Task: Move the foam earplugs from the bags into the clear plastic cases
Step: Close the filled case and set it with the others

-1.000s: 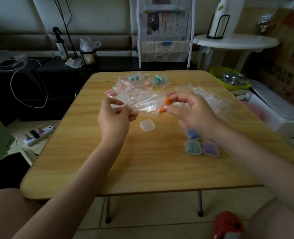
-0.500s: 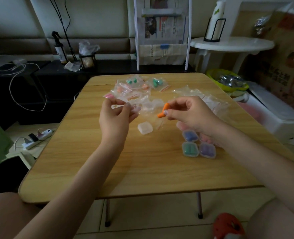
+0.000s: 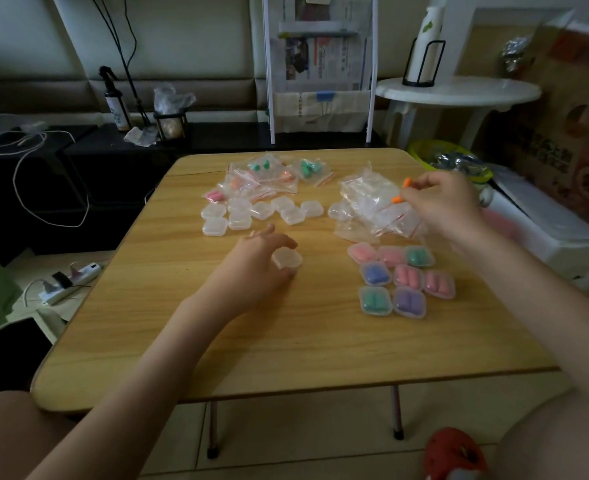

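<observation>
Desk: light wood-grain top, smooth, faint sheen.
Empty cases, 11 o'clock of desk centre: clear, slightly frosted plastic, smooth.
Filled cases, 3 o'clock: same clear plastic, glossy.
Bags, 1 o'clock: thin, crinkled transparent film, shiny.
Orange earplugs: matt foam.
Desk legs: metal tube.

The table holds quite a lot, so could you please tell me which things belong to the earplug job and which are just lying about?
Job:
orange earplugs in the right hand
empty case under the left hand
spare cases
full bags
emptied bags
filled cases

Lying about:
spray bottle
power strip
newspaper rack
</observation>
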The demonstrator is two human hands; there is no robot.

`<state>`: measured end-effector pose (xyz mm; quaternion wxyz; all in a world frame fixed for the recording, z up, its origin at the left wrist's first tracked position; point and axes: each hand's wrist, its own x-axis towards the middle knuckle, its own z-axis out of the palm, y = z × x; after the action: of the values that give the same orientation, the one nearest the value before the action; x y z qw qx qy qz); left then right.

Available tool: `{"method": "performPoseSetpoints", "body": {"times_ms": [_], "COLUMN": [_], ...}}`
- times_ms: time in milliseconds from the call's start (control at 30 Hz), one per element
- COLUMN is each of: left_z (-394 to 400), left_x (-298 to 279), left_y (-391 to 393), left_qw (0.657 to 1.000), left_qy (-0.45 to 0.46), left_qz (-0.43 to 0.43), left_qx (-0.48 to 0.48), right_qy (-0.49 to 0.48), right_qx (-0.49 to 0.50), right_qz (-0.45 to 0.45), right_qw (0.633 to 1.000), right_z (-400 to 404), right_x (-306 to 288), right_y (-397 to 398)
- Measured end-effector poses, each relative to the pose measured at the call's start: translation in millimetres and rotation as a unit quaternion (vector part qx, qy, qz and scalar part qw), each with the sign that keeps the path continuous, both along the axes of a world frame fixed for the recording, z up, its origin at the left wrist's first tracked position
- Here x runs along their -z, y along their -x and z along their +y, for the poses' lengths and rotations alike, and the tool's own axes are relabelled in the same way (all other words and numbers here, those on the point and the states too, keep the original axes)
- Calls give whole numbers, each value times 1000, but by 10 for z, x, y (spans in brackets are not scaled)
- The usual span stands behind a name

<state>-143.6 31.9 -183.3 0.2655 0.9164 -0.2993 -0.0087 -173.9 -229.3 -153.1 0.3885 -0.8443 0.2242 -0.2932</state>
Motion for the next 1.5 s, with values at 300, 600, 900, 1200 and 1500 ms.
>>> {"method": "performPoseSetpoints", "body": {"times_ms": [300,600,900,1200,1500], "left_z": [-104,-156,-162,-91,-165], "left_x": [-99,-32,-56,-109,-28], "left_y": [160,178,196,117,188], "left_qw": [977,951,948,935,928], "left_qy": [158,229,301,343,370], "left_qz": [-133,-164,-103,55,34], "left_qx": [57,128,22,68,-18], "right_qy": [-234,-304,-371,-408,-449], "right_qx": [-287,-375,-375,-357,-337], "right_qz": [75,123,81,52,-10], "right_qw": [926,867,845,839,827], "right_z": [570,764,851,866,858], "right_x": [-97,-38,53,82,118], "right_y": [280,290,280,273,263]}}
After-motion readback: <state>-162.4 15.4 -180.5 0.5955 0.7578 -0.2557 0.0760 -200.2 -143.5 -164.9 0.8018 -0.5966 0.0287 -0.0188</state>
